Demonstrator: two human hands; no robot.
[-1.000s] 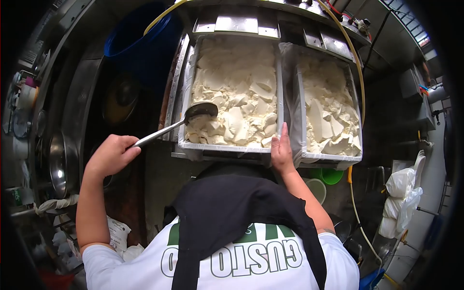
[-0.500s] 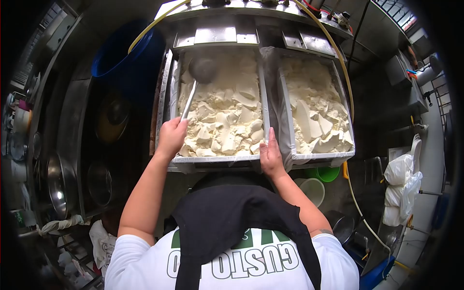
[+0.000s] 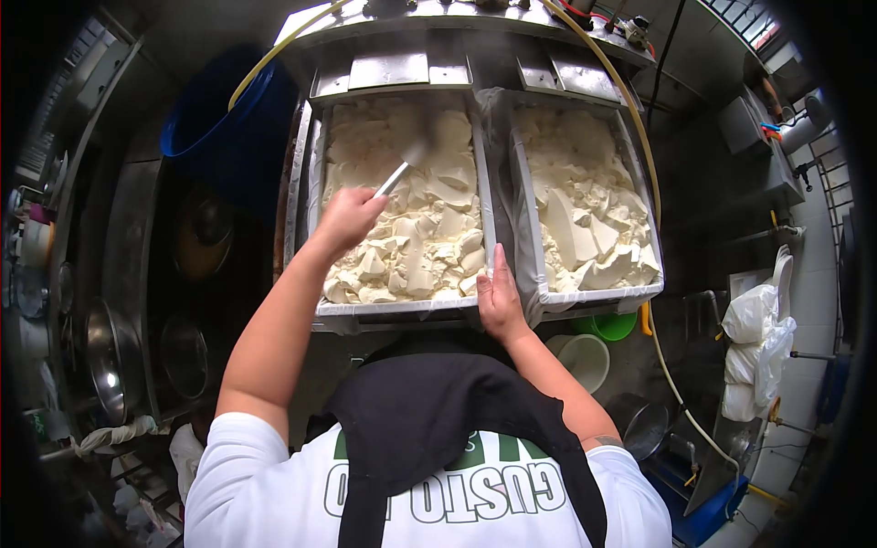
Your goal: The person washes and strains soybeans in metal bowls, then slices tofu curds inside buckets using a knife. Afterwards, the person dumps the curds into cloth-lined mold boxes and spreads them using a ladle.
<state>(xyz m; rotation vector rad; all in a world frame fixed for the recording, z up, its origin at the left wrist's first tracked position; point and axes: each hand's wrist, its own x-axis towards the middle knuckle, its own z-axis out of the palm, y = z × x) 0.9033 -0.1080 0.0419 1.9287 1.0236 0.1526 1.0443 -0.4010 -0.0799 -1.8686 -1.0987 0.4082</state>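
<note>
My left hand point(image 3: 354, 217) is closed around the pale handle of a ladle point(image 3: 393, 180). The ladle's round bowl is blurred by motion and steam over the curd. Soft cream-coloured curd point(image 3: 411, 247) in broken slabs and lumps fills the left cloth-lined box point(image 3: 485, 196). At that box's near right corner rests my right hand point(image 3: 501, 301), fingers stretched along the outside of the rim, thumb by the edge. A second cloth-lined box point(image 3: 598, 295) stands to the right, holding similar curd point(image 3: 594, 219).
Behind the boxes runs a steel ledge point(image 3: 388, 71) with a yellow hose point(image 3: 630, 82) arching over. A blue barrel point(image 3: 215, 119) stands back left. Below the right box are a green bucket point(image 3: 614, 325) and a white bucket point(image 3: 585, 359). White plastic bags point(image 3: 754, 320) hang at right.
My left hand has moved up and right, swinging the ladle's bowl from the left side towards the middle right of the box. My right hand stays at the corner.
</note>
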